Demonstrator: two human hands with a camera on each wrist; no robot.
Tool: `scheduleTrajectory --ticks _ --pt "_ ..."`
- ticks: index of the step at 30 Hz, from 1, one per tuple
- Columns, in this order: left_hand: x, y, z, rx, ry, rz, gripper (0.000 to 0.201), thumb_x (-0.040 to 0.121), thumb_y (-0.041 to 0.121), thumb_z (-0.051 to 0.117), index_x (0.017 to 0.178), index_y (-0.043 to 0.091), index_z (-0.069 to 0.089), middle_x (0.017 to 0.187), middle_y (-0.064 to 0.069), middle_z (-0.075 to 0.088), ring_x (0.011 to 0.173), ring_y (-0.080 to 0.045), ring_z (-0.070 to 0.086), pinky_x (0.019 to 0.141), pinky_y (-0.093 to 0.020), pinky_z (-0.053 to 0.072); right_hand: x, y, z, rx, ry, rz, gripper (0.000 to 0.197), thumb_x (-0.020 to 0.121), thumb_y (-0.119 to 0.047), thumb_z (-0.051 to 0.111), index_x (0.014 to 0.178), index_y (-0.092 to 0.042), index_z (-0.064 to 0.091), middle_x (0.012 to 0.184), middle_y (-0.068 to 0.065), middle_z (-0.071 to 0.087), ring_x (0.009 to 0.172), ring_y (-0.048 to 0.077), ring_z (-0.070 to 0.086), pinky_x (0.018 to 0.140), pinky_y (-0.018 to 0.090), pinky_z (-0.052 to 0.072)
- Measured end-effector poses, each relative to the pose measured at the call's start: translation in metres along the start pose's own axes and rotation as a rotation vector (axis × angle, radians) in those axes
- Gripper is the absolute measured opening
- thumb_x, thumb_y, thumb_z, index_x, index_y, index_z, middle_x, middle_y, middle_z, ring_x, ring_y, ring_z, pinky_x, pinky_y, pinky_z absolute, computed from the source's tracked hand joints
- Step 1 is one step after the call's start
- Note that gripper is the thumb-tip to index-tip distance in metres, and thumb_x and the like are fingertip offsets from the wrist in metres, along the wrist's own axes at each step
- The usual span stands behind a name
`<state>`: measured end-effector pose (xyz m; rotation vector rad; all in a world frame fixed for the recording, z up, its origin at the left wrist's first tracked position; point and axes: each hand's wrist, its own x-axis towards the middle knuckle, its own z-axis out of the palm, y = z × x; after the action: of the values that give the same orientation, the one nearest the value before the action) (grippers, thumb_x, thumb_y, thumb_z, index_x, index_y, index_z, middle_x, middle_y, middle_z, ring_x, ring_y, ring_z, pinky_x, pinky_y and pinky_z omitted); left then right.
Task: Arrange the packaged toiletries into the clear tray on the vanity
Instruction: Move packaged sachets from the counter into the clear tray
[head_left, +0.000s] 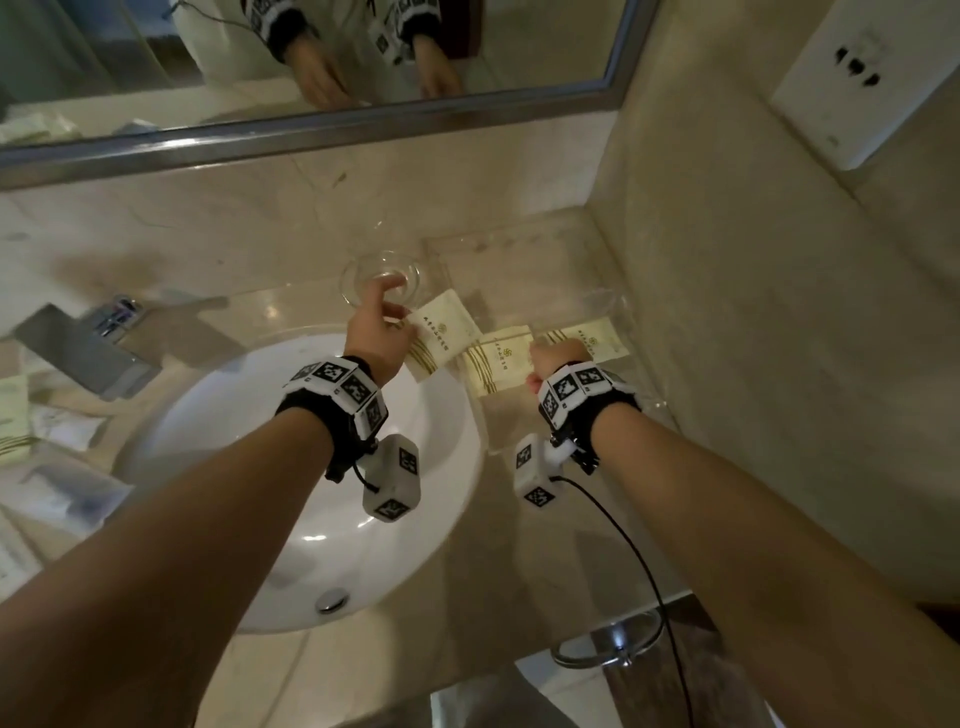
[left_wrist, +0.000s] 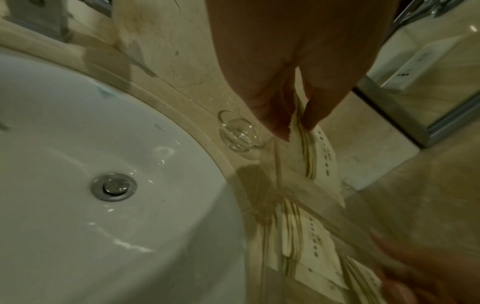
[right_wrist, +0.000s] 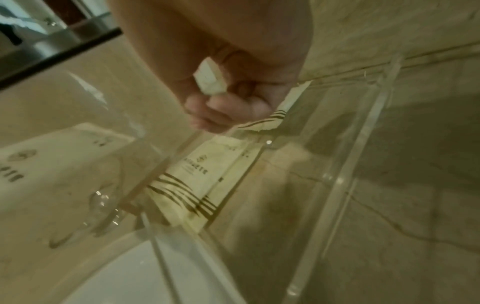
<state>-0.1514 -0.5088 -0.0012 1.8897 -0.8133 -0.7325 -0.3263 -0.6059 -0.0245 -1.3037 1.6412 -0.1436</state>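
Note:
A clear tray (head_left: 519, 260) sits on the vanity in the corner right of the sink. My left hand (head_left: 400, 312) pinches a cream striped packet (head_left: 441, 332) by one end over the tray's left edge; in the left wrist view, thumb and fingers (left_wrist: 310, 115) clamp that packet (left_wrist: 322, 164). My right hand (head_left: 558, 351) curls round another cream packet (head_left: 597, 338) inside the tray, whose corner (right_wrist: 210, 80) sticks out of the fist (right_wrist: 228, 111). A third packet (head_left: 498, 358) lies flat in the tray between my hands.
A small glass dish (head_left: 382, 278) stands just behind my left hand. The white sink (head_left: 311, 467) lies below my left arm, the faucet (head_left: 78, 348) to its left. More packets (head_left: 15, 415) lie at the far left. The side wall with an outlet (head_left: 872, 78) borders the tray.

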Motion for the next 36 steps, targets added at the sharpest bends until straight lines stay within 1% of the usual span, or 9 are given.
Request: scheduleTrajectory --ticks 3,7,11,15,17,19,24,30,36 --pt "0.001 0.009 0.012 -0.067 -0.083 0.005 0.051 0.084 -0.006 0.055 0.130 0.016 0.045 0.088 0.000 0.053 0.086 -0.018 0.057 0.054 -0.011 0.050 -0.014 -0.010 -0.005 0.177 -0.074 -0.021 0.042 0.089 -0.047 0.053 0.104 -0.009 0.062 0.070 0.001 0.062 0.052 0.013 0.051 0.049 0.024 0.043" --pt "0.004 0.018 0.025 -0.096 -0.185 0.030 0.053 0.083 -0.010 0.056 0.130 0.012 0.045 0.080 0.003 0.053 0.071 -0.010 0.057 0.052 -0.007 0.051 -0.025 -0.008 -0.009 0.324 -0.305 -0.102 0.028 0.088 -0.041 0.060 0.087 -0.013 0.063 0.066 -0.002 0.055 0.046 0.006 0.041 0.042 0.017 0.034" --pt "0.010 0.022 0.039 -0.084 -0.221 0.041 0.051 0.082 -0.008 0.058 0.128 0.010 0.046 0.080 0.005 0.054 0.076 -0.015 0.057 0.061 -0.016 0.051 -0.015 0.005 -0.021 0.417 -0.280 -0.073 0.013 0.091 -0.018 0.059 0.081 -0.011 0.057 0.066 -0.001 0.050 0.043 0.004 0.038 0.036 0.014 0.032" --pt "0.011 0.021 0.052 -0.105 -0.215 0.005 0.049 0.081 -0.009 0.051 0.126 0.013 0.049 0.082 0.005 0.053 0.073 -0.013 0.055 0.064 -0.025 0.048 0.000 0.022 -0.049 0.544 -0.070 0.056 0.009 0.097 -0.007 0.048 0.105 -0.011 0.044 0.070 0.005 0.048 0.051 0.011 0.043 0.044 0.021 0.040" --pt "0.012 0.019 0.058 -0.122 -0.215 -0.014 0.049 0.080 -0.011 0.049 0.121 0.015 0.050 0.082 0.004 0.054 0.072 -0.015 0.055 0.063 -0.027 0.047 0.008 0.036 -0.065 0.536 0.004 0.115 0.023 0.097 -0.005 0.045 0.119 0.000 0.049 0.088 0.015 0.060 0.057 0.016 0.051 0.053 0.025 0.051" --pt "0.013 0.017 0.063 -0.116 -0.220 -0.012 0.048 0.079 -0.012 0.047 0.115 0.019 0.050 0.082 0.004 0.054 0.075 -0.019 0.056 0.065 -0.031 0.047 0.017 0.052 -0.076 0.487 0.075 0.155 0.031 0.096 -0.005 0.047 0.125 0.008 0.050 0.110 0.024 0.064 0.048 0.018 0.060 0.045 0.026 0.055" --pt "0.017 0.013 0.066 -0.108 -0.171 -0.036 0.050 0.080 -0.013 0.037 0.120 0.013 0.052 0.080 0.003 0.054 0.067 -0.014 0.056 0.068 -0.031 0.047 0.034 0.062 -0.082 0.479 0.084 0.127 0.032 0.095 -0.006 0.051 0.123 0.008 0.049 0.073 0.010 0.056 0.028 0.005 0.050 0.033 0.015 0.046" --pt "0.024 0.004 0.055 -0.083 -0.113 -0.050 0.047 0.083 -0.012 0.037 0.121 0.011 0.052 0.081 0.002 0.055 0.065 -0.013 0.056 0.058 -0.022 0.045 0.051 0.043 -0.070 0.535 0.105 0.121 0.035 0.094 -0.008 0.052 0.127 0.005 0.049 0.067 0.006 0.052 0.025 0.003 0.046 0.034 0.014 0.045" --pt "0.028 -0.004 0.040 -0.064 -0.083 -0.075 0.045 0.085 -0.009 0.039 0.122 0.013 0.052 0.081 0.004 0.056 0.066 -0.011 0.057 0.060 -0.019 0.043 0.048 0.026 -0.062 0.499 0.229 0.109 0.038 0.095 -0.031 0.053 0.116 0.001 0.049 0.089 0.018 0.066 0.060 0.019 0.064 0.047 0.026 0.058"
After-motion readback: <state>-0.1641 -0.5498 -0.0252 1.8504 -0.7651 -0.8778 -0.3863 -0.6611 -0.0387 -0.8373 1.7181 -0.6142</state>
